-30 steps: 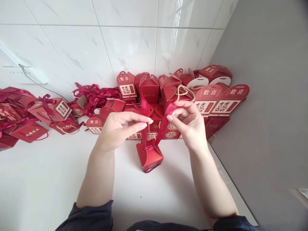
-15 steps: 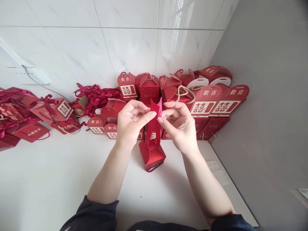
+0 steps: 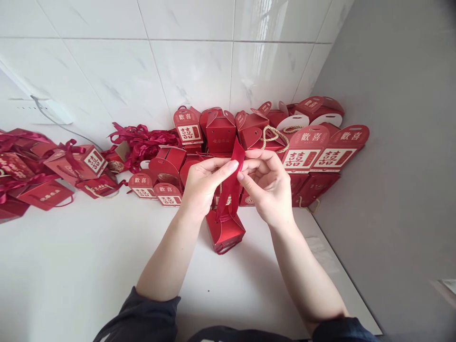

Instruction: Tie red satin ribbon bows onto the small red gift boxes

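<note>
A small red gift box [image 3: 225, 232] stands on the white table [image 3: 71, 266] right below my hands. A red ribbon [image 3: 231, 187] rises from the box's top, and its two ends meet above it. My left hand [image 3: 203, 183] pinches the ribbon between thumb and forefinger at the top. My right hand [image 3: 267, 183] pinches the same ribbon from the other side, fingertips almost touching those of the left. Both hands are closed on the ribbon, a short way above the box.
Many red gift boxes [image 3: 221, 126] are stacked along the tiled wall behind, some with white labels [image 3: 302, 156] and a rope handle [image 3: 274, 135]. A heap of loose red ribbons [image 3: 142, 140] lies left of them. More ribboned boxes [image 3: 74, 164] lie at the far left. A grey wall [image 3: 392, 166] bounds the right.
My hands came together from apart, bringing the two ribbon ends to one point above the box. The left hand moved right and slightly up; the box stayed in place.
</note>
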Motion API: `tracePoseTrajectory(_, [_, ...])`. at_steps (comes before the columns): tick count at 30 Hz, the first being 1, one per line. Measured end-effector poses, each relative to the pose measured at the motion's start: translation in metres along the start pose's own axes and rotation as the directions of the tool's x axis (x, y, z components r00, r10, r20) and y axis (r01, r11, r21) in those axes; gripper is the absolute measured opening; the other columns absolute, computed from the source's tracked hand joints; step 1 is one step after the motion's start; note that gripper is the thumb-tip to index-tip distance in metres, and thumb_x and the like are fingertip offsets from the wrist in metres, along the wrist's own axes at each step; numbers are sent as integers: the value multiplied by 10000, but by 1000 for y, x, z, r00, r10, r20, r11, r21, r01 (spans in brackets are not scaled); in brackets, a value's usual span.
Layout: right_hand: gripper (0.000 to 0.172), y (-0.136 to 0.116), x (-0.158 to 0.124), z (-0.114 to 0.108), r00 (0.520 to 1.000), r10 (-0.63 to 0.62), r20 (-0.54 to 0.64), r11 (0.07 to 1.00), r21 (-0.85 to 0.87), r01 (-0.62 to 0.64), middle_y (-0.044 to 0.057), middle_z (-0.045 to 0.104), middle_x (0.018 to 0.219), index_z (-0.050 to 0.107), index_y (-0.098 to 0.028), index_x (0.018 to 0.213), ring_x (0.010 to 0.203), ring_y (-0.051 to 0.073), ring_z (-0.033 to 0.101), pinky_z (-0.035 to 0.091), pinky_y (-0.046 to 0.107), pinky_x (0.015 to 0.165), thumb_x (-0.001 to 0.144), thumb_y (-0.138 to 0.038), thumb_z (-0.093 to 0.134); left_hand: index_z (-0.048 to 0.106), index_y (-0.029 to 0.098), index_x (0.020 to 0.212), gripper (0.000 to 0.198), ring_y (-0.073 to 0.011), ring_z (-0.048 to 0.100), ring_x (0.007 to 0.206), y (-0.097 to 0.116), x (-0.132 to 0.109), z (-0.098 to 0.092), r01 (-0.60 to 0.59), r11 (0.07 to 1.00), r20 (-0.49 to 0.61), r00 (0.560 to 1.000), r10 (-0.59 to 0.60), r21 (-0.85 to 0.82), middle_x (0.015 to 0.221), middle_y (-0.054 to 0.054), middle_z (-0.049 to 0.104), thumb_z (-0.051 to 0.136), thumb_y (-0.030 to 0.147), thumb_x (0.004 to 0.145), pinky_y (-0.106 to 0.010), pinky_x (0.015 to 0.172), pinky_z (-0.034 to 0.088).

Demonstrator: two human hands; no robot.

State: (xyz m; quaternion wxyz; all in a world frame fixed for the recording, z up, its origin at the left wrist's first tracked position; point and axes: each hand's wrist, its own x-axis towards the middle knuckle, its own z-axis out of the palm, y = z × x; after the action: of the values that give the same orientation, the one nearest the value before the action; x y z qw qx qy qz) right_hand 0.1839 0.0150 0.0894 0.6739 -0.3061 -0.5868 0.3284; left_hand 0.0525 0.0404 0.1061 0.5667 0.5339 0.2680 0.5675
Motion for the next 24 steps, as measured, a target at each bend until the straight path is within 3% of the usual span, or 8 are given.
tracePoseTrajectory(6, [293,-1,2,-1,1000,-13,-28,1000,14,14,11,657,925,537,-258,1096,807,148,637,545,299,747,853,-289,698,789,211,920,233,-259,711,1001,1,-2,4,-24,1000,12,1000,24,7,966,-63,780,797,356,737,-391,923,556])
tracePoseTrajectory(12, [302,-2,1,0,1000,-11,0,999,47,11,9,659,917,545,-252,1100,799,140,632,535,289,745,848,-279,711,787,213,836,167,-217,724,909,-3,-1,3,-54,999,-55,997,54,8,869,-39,781,800,346,736,-364,904,553])
tracePoseTrajectory(18, [94,-14,-2,3,986,-104,-130,988,-130,87,13,614,880,581,-240,910,785,149,601,516,295,725,900,-310,642,775,235,800,110,-164,694,801,3,-4,6,-115,991,-102,987,121,69,789,-3,752,784,333,752,-301,782,548])
tracePoseTrajectory(24, [97,-23,1,3,985,-150,-89,964,-235,126,26,635,875,619,-233,833,810,173,600,526,320,734,873,-304,673,759,229,788,130,-176,689,785,7,-9,9,-149,975,-68,984,162,164,790,-9,744,780,352,751,-315,761,546])
